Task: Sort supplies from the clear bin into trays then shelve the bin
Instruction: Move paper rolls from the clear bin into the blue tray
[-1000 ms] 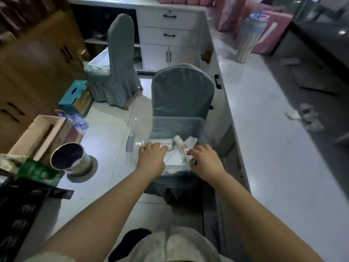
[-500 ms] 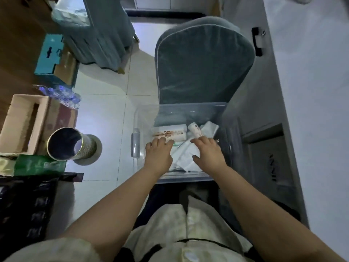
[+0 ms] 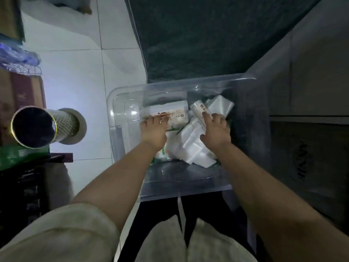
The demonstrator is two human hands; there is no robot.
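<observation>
A clear bin (image 3: 128, 103) sits on a chair seat right in front of me. Inside lie a white pack with orange print (image 3: 175, 115), a white tube (image 3: 198, 107), clear plastic bags (image 3: 220, 104) and white foam-like pieces (image 3: 190, 146). My left hand (image 3: 154, 130) reaches into the bin, its fingers spread flat on the near edge of the white pack. My right hand (image 3: 216, 132) is in the bin too, fingertips resting on the tube and thumb splayed on the white pieces. Neither hand visibly closes around anything.
The chair's grey-green back (image 3: 207, 35) rises behind the bin. A shiny metal canister (image 3: 34, 127) stands on the tiled floor at left, beside a cardboard box (image 3: 20, 91), a green pack (image 3: 17, 154) and a dark crate (image 3: 18, 195). A cabinet (image 3: 311, 91) stands close on the right.
The view has tilted down and come closer to the bin. Both hands have stayed in the bin on the pack and the tube; the tube lies lower than a second ago.
</observation>
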